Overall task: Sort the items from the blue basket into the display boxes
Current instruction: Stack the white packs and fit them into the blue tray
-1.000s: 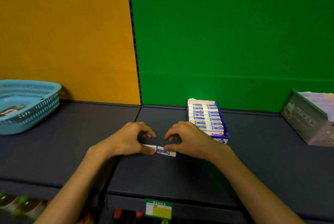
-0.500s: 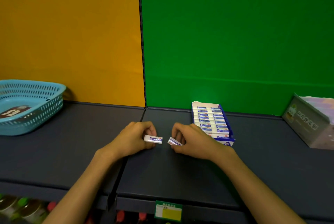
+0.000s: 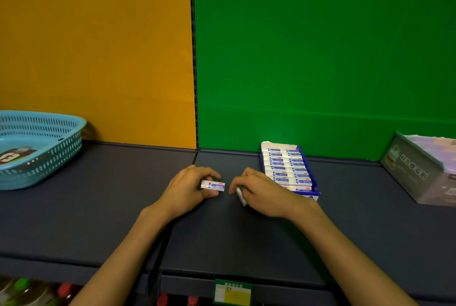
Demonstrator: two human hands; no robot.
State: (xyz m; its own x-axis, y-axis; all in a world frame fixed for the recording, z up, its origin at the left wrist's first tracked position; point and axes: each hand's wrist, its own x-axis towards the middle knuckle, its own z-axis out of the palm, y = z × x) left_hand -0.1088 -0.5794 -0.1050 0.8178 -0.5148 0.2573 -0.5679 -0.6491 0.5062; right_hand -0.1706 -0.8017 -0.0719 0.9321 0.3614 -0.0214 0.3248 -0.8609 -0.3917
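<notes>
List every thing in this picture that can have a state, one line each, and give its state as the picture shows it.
Left hand: pinches a small eraser, label up.
Right hand: curled round a second eraser, mostly hidden.
Blue display box: open, filled with rows of erasers.
Blue basket: upright, one dark packet inside.
Grey box: open at the top, at the right edge.
</notes>
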